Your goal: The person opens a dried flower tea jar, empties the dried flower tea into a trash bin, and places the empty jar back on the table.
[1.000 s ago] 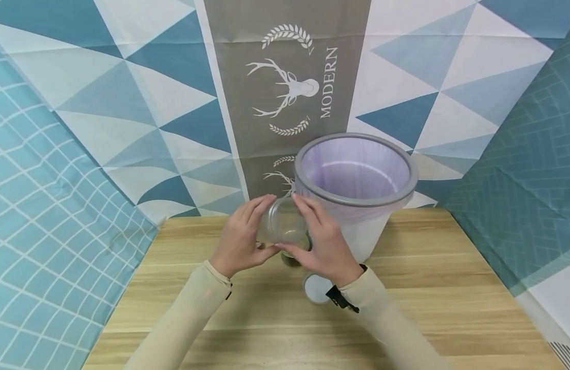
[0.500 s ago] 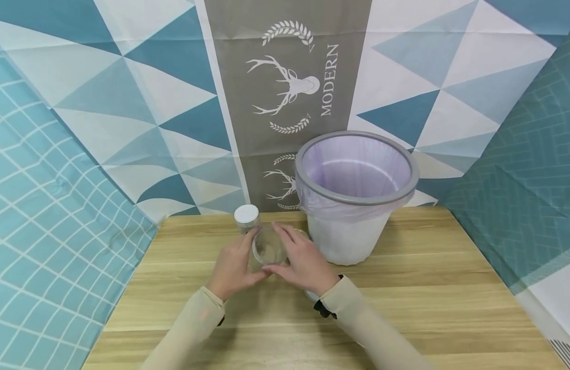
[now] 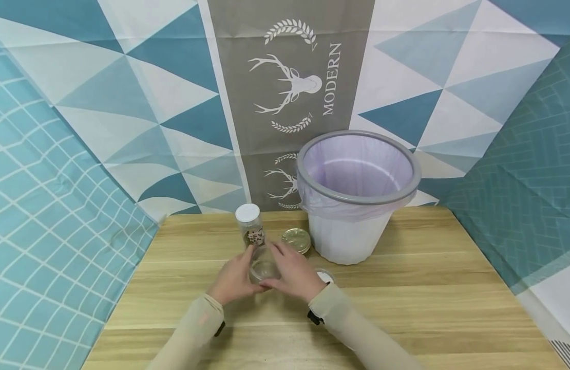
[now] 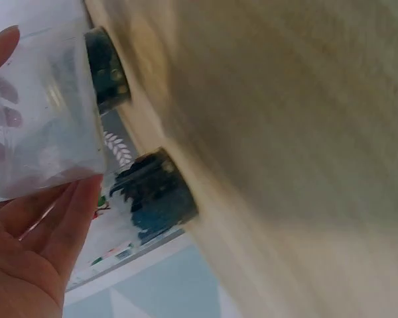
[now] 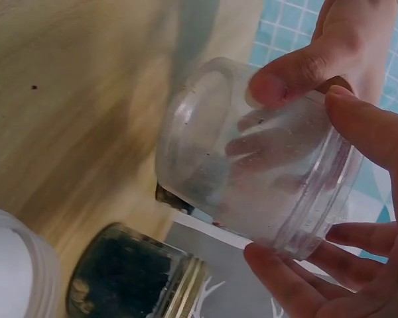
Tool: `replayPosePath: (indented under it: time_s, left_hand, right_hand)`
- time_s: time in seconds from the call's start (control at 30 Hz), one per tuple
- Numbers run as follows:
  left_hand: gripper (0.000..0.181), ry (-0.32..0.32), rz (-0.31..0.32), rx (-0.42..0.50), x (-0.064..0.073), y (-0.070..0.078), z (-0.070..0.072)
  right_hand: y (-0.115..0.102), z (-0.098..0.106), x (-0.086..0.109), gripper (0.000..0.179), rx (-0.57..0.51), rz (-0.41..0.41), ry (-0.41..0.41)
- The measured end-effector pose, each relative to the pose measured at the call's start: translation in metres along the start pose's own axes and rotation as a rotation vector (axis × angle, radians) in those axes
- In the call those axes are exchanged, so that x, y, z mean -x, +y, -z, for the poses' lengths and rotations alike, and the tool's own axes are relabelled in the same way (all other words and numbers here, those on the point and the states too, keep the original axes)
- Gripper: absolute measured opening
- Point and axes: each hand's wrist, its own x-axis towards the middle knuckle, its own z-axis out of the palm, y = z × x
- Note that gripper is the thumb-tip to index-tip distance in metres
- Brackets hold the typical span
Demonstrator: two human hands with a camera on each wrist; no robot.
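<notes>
A clear plastic jar [image 3: 265, 263] with a threaded neck is held between both hands, low over the table. My left hand [image 3: 233, 277] grips its left side, the thumb and fingers curved round the wall. My right hand [image 3: 291, 271] holds the right side near the neck. In the right wrist view the jar's see-through wall [image 5: 252, 165] shows only small specks. Just behind stands a slim jar [image 3: 250, 226] with a white lid and dark contents. A gold-lidded jar [image 3: 296, 240] with dark contents [image 5: 123, 275] is behind my right hand.
A white bin [image 3: 349, 231] with a purple liner and grey rim stands at the back right. Partly covered by the right wrist, a round white-topped container [image 3: 325, 277] sits on the wooden table [image 3: 428, 293]. Patterned cloth [image 3: 174, 103] hangs behind.
Both hands have brought the clear jar down and to the left, nearer the table. The slim white-lidded jar and the gold lid, covered before, now show.
</notes>
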Motion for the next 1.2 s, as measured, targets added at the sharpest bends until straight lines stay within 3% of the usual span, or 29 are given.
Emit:
replayPosePath:
  time_s: [0.33, 0.73, 1.2]
  left_hand:
    - [0.099, -0.06, 0.077, 0.104, 0.002, -0.006, -0.014]
    - [0.112, -0.066, 0.116, 0.171, 0.001, -0.012, -0.023]
    - [0.104, -0.062, 0.144, 0.228, 0.004, -0.014, -0.026]
  right_hand:
    - [0.001, -0.01, -0.001, 0.098, 0.036, -0.069, -0.114]
    - [0.003, -0.016, -0.005, 0.1, 0.067, -0.069, -0.127]
    - [0.005, -0.019, -0.006, 0.1, 0.054, -0.079, -0.123]
